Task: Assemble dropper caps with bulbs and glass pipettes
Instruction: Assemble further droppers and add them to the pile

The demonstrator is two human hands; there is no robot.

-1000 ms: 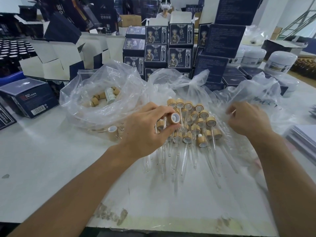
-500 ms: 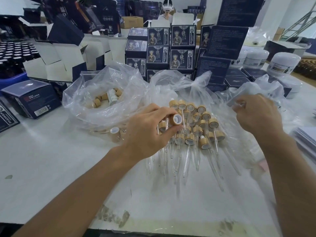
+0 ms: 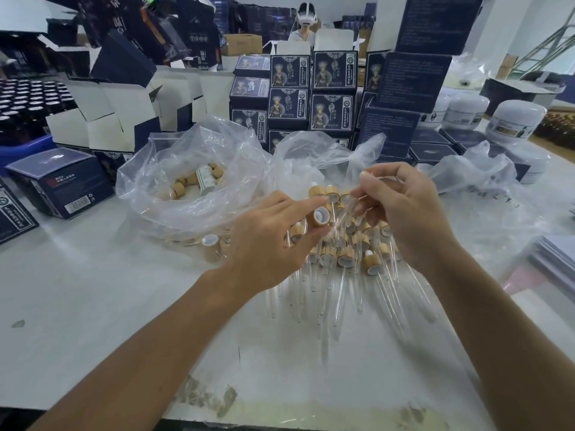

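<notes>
Here the left hand [image 3: 267,241] pinches a bamboo cap [image 3: 319,216]; the right hand [image 3: 401,213] grips a glass pipette [image 3: 348,213].

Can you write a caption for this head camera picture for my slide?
Left hand holds a bamboo dropper cap while the right hand brings a glass pipette toward it.

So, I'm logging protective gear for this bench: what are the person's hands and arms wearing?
Nothing that shows. Both the left hand and the right hand are bare, with no gloves, rings or watch in view. Both forearms are uncovered to the frame's edge, with no sleeve visible.
</notes>
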